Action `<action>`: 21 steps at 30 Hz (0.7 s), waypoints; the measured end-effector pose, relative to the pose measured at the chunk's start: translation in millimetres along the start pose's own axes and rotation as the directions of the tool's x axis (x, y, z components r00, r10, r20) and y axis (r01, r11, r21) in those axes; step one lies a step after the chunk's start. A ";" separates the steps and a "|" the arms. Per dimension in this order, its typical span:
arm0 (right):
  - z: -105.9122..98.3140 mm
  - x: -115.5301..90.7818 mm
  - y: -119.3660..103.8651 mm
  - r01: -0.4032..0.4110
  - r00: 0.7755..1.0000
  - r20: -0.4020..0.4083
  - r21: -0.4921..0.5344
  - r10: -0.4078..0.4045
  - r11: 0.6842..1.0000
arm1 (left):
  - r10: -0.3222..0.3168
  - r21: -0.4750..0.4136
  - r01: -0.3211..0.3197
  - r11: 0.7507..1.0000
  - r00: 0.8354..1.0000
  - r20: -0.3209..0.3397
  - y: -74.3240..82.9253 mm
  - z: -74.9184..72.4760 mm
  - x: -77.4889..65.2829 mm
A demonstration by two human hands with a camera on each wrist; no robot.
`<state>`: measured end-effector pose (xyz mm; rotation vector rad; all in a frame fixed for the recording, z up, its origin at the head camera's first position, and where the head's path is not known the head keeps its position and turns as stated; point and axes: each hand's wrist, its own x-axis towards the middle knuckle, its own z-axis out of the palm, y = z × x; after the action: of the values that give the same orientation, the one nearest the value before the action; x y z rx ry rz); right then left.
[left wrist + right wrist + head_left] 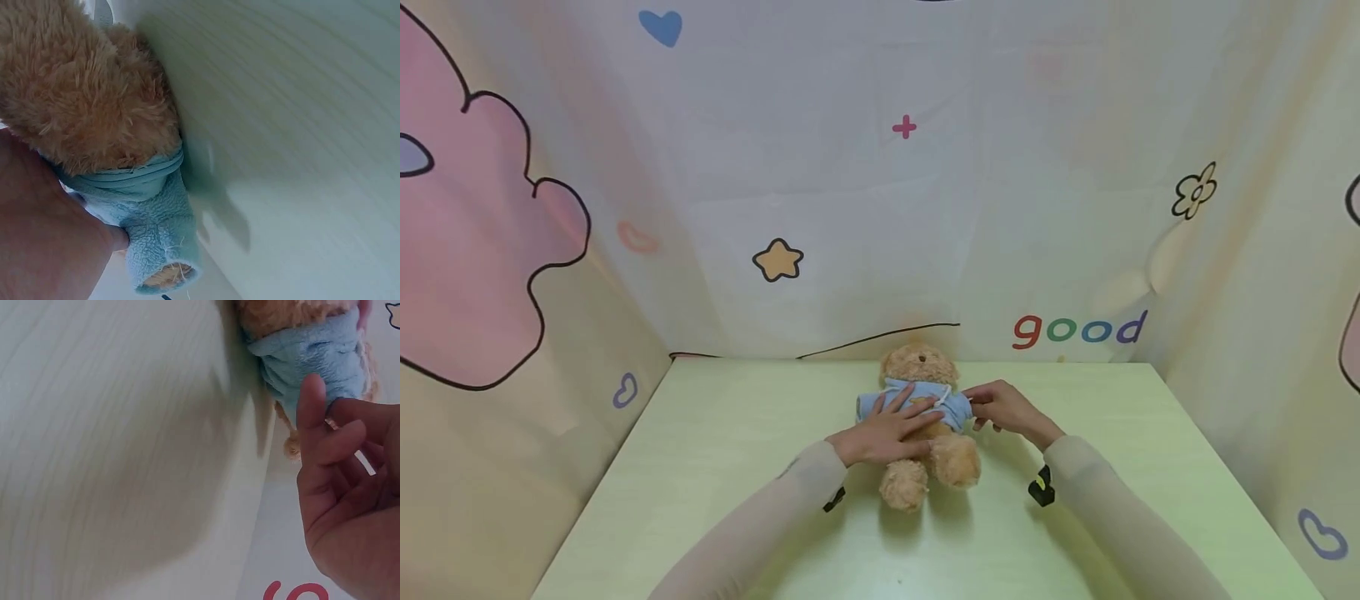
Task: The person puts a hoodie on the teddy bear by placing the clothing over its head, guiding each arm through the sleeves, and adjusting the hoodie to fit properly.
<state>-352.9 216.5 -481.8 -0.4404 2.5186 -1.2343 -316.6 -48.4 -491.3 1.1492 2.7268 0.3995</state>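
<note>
A light brown teddy bear (956, 460) in a pale blue hoodie (164, 234) lies on its back on the table, legs toward the person. Across its chest and belly rests the left hand (891, 429), fingers spread and straight. At the bear's sleeve on the right side of the head view, the right hand (1006, 408) pinches the cuff between thumb and fingers. The right wrist view shows this right hand (340, 469) with its other fingers bent beside the blue sleeve. A white drawstring (944, 393) lies on the hoodie's front.
The pale green table (722, 467) reaches back to a printed cloth backdrop (850, 167), with more cloth at both sides. The bear's head is close to the table's back edge. A dark band (1042, 487) shows under the right wrist.
</note>
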 end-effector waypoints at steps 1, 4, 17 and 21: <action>0.4 0.8 -0.7 -0.002 1.000 -0.004 -0.001 0.002 1.000 | 0.000 0.000 0.000 1.000 1.000 -0.002 -0.2 -0.3 -0.1; 1.5 1.9 0.5 -0.052 0.998 -0.015 0.026 0.053 0.998 | 0.001 0.002 -0.001 1.000 1.000 0.000 -0.7 -0.6 -1.4; 7.9 3.1 -3.7 -0.021 0.998 -0.055 -0.057 0.018 0.998 | 0.010 0.040 -0.010 0.999 1.000 -0.004 8.7 -1.2 1.1; 9.1 1.9 -1.5 -0.107 0.994 -0.036 0.022 0.107 0.994 | 0.009 0.042 -0.009 0.999 1.000 -0.006 9.0 -0.5 0.6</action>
<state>-350.8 208.4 -486.2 -0.2761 2.5231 -1.2366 -311.0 -42.0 -488.1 1.1729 2.7484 0.3496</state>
